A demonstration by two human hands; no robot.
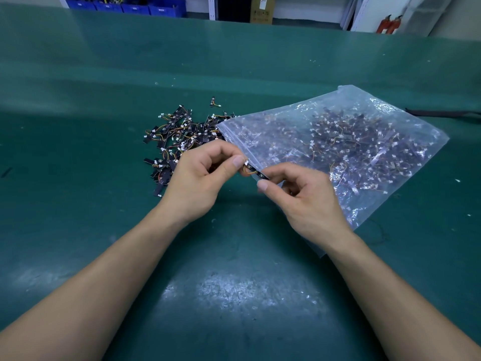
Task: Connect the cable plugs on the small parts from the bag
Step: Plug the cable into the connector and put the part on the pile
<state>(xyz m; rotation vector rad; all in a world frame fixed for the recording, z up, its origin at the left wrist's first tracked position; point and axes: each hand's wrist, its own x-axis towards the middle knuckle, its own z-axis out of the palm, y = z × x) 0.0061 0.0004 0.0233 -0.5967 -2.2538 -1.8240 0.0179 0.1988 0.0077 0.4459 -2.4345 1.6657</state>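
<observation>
One small black part (254, 171) with orange and yellow wires and a white plug hangs between my two hands above the green table. My left hand (201, 177) pinches its wire and plug end with thumb and forefinger. My right hand (304, 196) pinches the black strip end. Behind the hands lies a clear zip bag (338, 149) full of the same parts, its mouth facing left. A loose pile of parts (177, 142) is spread on the table left of the bag's mouth.
The green table mat (234, 282) fills the view, with worn pale patches near me. A dark strap (442, 113) lies at the right edge. Blue bins (135, 6), a cardboard box (262, 9) and red extinguishers (390, 24) stand beyond the far edge.
</observation>
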